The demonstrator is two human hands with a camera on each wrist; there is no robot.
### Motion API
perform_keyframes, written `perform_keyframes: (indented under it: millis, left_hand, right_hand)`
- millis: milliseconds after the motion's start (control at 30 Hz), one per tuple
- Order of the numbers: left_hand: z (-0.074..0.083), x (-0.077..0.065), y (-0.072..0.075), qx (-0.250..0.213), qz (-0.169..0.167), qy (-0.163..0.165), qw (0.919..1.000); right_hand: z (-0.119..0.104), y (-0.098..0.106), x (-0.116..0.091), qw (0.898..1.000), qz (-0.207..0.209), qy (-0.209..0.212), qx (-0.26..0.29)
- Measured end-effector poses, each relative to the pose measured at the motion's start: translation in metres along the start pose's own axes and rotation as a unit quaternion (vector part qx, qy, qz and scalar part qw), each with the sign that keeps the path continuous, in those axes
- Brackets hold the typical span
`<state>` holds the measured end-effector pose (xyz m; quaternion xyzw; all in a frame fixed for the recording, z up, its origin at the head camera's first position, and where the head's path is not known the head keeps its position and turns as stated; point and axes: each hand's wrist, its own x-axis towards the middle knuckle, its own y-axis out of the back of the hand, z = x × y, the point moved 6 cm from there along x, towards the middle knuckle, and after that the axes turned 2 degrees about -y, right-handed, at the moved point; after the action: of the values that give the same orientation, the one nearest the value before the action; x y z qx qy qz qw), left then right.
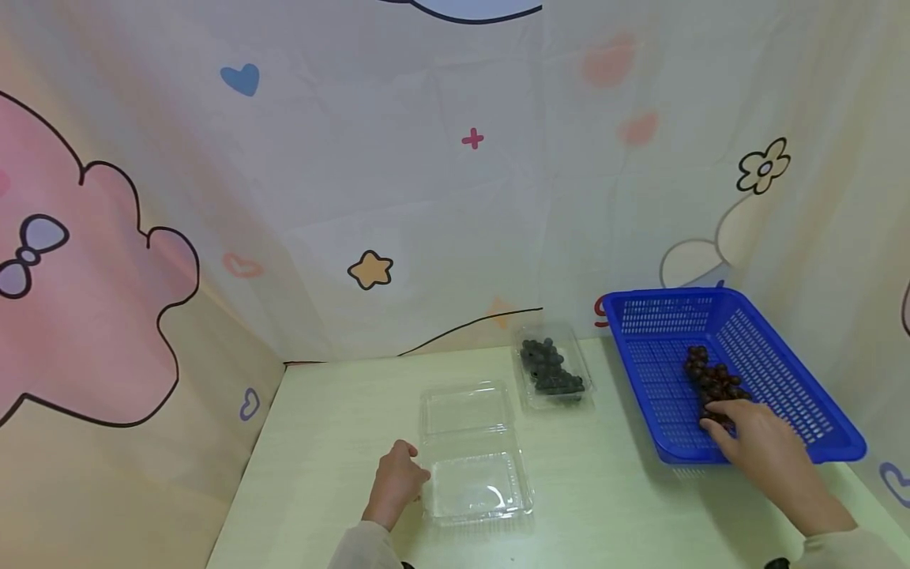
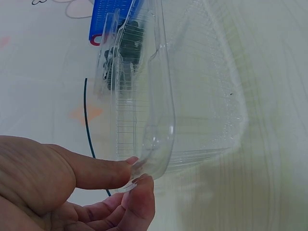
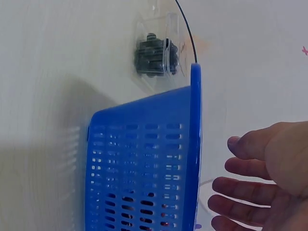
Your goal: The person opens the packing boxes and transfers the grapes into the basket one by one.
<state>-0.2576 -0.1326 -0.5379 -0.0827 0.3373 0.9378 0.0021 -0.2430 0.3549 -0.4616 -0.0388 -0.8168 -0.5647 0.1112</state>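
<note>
Gently, we'd cup likely soft grapes [image 1: 714,383] inside the basket [image 1: 686,454], right hand [image 1: 764,442] loose there, left hand [image 1: 398,480] pinching the container [image 1: 475,457] left of it

Clear, glossy plastic is shown by the lower-centre container [image 1: 472,486], smooth plastic by the basket [image 1: 648,379] at right, matt creased cloth by the upper backdrop [image 1: 398,182].
</note>
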Motion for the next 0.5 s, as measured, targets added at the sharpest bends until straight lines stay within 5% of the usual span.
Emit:
perform_keyframes:
  millis: [500]
  left_hand:
    - [0.000, 0.001, 0.001, 0.007, 0.005, -0.003, 1.0000]
  right_hand:
    - [-0.040, -0.005, -0.015, 0.995, 0.082, 0.062, -0.005]
